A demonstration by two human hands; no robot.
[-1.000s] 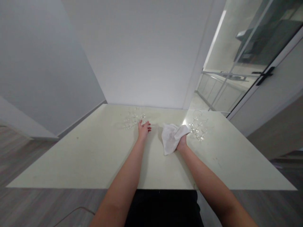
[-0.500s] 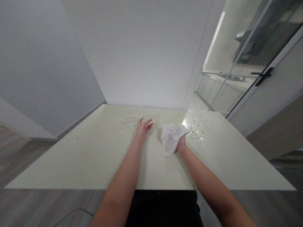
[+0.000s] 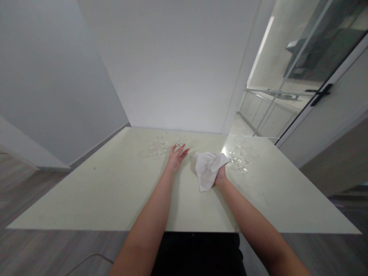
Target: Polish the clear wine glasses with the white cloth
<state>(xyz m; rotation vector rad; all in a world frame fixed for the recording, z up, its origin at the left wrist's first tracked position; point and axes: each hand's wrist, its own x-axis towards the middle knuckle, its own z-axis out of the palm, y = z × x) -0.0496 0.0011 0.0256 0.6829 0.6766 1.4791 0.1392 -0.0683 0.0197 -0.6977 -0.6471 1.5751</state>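
My left hand [image 3: 176, 158] hovers over the pale table [image 3: 100, 191] with its fingers spread and nothing in it, just right of a group of clear glasses [image 3: 158, 145]. My right hand [image 3: 220, 175] grips a crumpled white cloth [image 3: 207, 169], which covers most of its fingers and hangs toward the table. A second group of clear glasses [image 3: 242, 155] stands just right of that hand.
White walls meet at a corner behind the table's far edge. A glass door with a black handle [image 3: 319, 94] stands at the right. Grey wood floor lies on both sides of the table.
My left hand has drawn slightly right, away from the left glasses, and its fingers have opened out. My right hand with the cloth has barely moved.
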